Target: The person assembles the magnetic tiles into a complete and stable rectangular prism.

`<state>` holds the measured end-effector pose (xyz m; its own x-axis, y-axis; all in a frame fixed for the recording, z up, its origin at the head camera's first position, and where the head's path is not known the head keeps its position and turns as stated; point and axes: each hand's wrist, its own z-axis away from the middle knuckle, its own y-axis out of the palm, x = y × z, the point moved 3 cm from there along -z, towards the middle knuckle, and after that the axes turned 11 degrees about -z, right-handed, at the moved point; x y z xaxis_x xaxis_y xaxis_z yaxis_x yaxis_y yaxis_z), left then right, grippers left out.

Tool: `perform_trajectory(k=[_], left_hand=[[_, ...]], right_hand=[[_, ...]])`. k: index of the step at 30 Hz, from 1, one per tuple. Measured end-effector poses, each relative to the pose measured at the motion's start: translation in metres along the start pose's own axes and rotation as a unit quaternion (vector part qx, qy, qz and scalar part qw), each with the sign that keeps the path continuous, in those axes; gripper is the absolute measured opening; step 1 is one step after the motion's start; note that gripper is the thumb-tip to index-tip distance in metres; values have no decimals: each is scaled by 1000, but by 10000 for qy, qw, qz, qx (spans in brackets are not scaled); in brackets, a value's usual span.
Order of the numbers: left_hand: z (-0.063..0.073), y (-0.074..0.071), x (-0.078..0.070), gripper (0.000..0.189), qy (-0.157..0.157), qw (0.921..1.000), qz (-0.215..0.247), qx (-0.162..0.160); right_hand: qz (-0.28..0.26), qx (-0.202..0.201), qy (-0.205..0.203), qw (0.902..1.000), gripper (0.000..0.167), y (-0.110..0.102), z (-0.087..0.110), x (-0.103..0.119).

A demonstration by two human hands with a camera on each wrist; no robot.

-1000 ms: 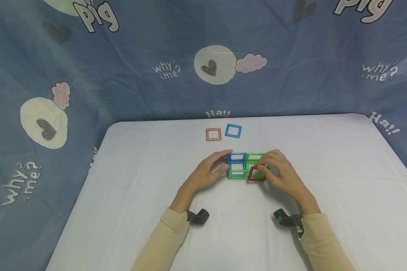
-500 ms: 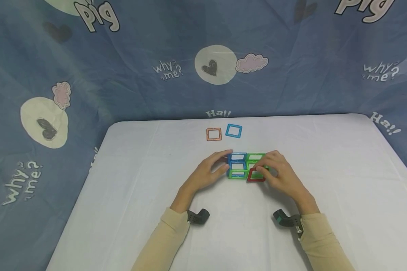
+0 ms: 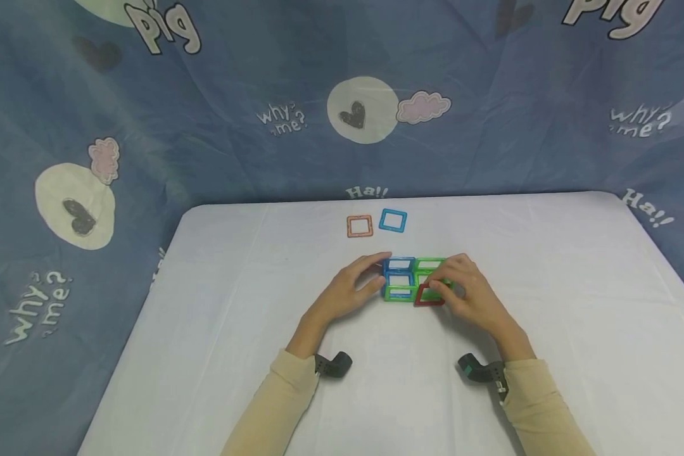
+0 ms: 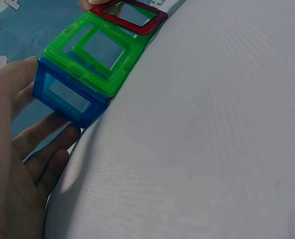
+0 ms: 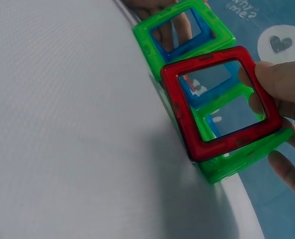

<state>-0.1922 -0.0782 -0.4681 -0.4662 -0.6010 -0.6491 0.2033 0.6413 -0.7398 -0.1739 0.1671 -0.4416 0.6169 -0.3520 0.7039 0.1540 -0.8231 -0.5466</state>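
Note:
A small block built of blue and green see-through magnetic tiles (image 3: 400,299) stands on the white table. My left hand (image 3: 348,288) holds its left side, thumb near the front corner and index finger at the back. In the left wrist view the thumb and fingers are at the blue end tile (image 4: 58,106), beside a green front tile (image 4: 77,72). My right hand (image 3: 472,291) pinches a red square magnetic tile (image 5: 237,141) by its edge. That tile leans in front of the block's right half, its lower left corner close to the green tiles.
Behind the block, an orange square tile (image 3: 360,235) and a light blue square tile (image 3: 391,230) lie flat on the white tabletop (image 3: 262,253). A blue printed cloth (image 3: 234,158) hangs past the table's far edge.
The red tile in my right hand has shifted slightly left and toward the front. My left hand and the block stay in place.

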Motion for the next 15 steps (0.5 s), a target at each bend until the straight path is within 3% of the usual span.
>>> perform_trajectory(k=[15], left_hand=[[-1, 1, 1, 49, 27, 10000, 6, 1]], right_hand=[[-153, 21, -15, 9999, 9, 0, 0, 1]])
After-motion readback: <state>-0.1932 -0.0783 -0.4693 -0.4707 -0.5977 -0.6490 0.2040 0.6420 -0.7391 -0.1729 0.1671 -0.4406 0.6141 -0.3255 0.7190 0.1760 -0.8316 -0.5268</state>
